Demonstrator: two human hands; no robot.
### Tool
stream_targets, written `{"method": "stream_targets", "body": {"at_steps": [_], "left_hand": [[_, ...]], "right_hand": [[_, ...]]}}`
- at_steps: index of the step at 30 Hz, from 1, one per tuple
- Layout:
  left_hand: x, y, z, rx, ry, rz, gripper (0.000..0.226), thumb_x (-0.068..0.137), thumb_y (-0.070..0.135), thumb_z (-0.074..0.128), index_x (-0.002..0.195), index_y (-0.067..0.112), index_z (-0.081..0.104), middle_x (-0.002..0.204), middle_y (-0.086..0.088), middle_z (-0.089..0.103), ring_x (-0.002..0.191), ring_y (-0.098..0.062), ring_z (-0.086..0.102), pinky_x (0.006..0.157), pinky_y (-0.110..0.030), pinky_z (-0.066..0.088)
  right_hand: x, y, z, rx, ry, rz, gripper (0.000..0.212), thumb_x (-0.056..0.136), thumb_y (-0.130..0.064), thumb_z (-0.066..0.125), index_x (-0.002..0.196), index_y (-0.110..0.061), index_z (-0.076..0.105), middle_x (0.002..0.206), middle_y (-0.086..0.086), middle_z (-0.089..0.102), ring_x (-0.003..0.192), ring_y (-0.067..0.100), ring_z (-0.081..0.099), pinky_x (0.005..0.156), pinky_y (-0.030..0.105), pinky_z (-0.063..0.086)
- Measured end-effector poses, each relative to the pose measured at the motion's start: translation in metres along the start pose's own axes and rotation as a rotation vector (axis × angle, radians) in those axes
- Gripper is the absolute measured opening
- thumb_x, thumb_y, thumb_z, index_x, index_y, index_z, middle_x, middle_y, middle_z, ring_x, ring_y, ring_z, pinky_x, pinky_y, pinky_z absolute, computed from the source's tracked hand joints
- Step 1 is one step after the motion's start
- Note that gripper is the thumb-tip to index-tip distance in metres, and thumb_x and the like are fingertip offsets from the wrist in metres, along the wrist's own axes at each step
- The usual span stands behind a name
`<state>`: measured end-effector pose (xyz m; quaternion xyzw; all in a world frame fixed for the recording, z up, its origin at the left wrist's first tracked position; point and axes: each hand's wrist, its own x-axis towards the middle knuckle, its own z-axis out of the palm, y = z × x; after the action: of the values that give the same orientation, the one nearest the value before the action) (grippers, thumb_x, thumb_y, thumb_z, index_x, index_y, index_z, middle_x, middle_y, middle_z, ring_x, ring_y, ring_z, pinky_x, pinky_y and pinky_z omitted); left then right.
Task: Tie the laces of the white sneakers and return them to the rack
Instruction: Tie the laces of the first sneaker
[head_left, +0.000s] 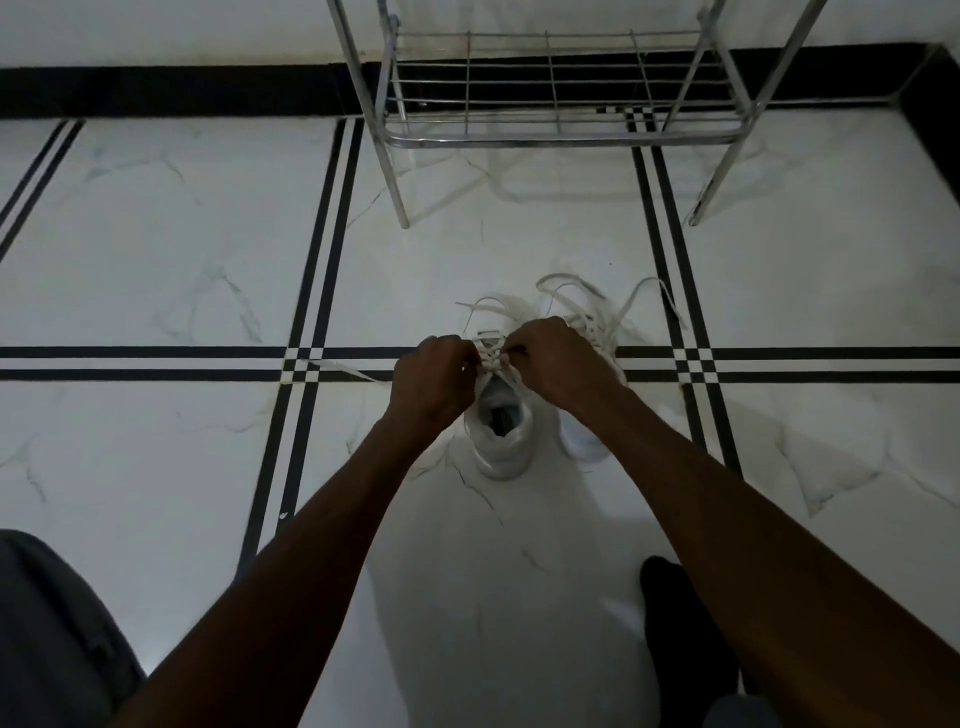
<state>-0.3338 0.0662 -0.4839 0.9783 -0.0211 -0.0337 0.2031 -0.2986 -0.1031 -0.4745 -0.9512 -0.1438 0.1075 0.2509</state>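
Note:
Two white sneakers stand side by side on the floor, toes pointing away from me. The left sneaker (501, 441) has its opening facing me. My left hand (434, 384) and my right hand (561, 364) both pinch its laces (491, 358) over the tongue. One lace end (343, 370) trails left across the floor. The right sneaker (587, 441) is largely hidden behind my right wrist; its loose laces (597, 306) spread out untied beyond it. The metal shoe rack (550, 137) stands further ahead.
The floor (156, 234) is white marble tile with black double stripes. A black skirting runs along the wall behind the rack. The rack's lowest wire shelf holds nothing. My grey-clad knee (52, 623) is at lower left, a dark-socked foot (680, 623) at lower right.

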Motion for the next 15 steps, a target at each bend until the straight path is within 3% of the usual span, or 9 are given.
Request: {"method": "stream_targets", "body": {"at_steps": [5, 8, 11, 15], "left_hand": [[-0.003, -0.017, 0.003, 0.128, 0.051, 0.065, 0.02, 0.078, -0.004, 0.063, 0.089, 0.013, 0.061, 0.08, -0.005, 0.067, 0.092, -0.03, 0.059, 0.074, -0.038, 0.041], [-0.013, -0.024, 0.009, 0.228, 0.109, 0.105, 0.033, 0.069, -0.007, 0.059, 0.087, 0.02, 0.051, 0.07, 0.006, 0.056, 0.081, -0.029, 0.058, 0.077, -0.04, 0.035], [-0.017, -0.03, 0.015, 0.231, 0.153, 0.097, 0.036, 0.066, -0.006, 0.056, 0.084, 0.024, 0.046, 0.069, 0.012, 0.052, 0.079, -0.027, 0.059, 0.079, -0.042, 0.035], [-0.017, -0.036, 0.024, 0.275, 0.196, 0.054, 0.034, 0.067, 0.003, 0.063, 0.092, 0.024, 0.06, 0.073, 0.006, 0.069, 0.084, -0.025, 0.063, 0.081, -0.04, 0.023]], "right_hand": [[-0.003, 0.007, 0.005, 0.034, -0.014, 0.111, 0.014, 0.086, -0.009, 0.07, 0.075, -0.012, 0.078, 0.079, 0.008, 0.078, 0.068, 0.015, 0.071, 0.062, 0.027, 0.057], [-0.009, 0.008, 0.013, 0.012, 0.013, 0.176, 0.024, 0.089, -0.009, 0.066, 0.065, -0.012, 0.07, 0.075, 0.012, 0.076, 0.058, 0.013, 0.058, 0.046, 0.017, 0.034], [-0.009, 0.006, 0.02, -0.051, 0.04, 0.229, 0.018, 0.092, -0.011, 0.063, 0.085, -0.008, 0.079, 0.085, 0.011, 0.077, 0.067, 0.016, 0.063, 0.042, 0.017, 0.023], [-0.006, 0.009, 0.031, -0.059, 0.079, 0.267, 0.015, 0.092, -0.015, 0.064, 0.099, -0.01, 0.077, 0.099, 0.012, 0.075, 0.089, 0.024, 0.071, 0.057, 0.022, 0.036]]}}
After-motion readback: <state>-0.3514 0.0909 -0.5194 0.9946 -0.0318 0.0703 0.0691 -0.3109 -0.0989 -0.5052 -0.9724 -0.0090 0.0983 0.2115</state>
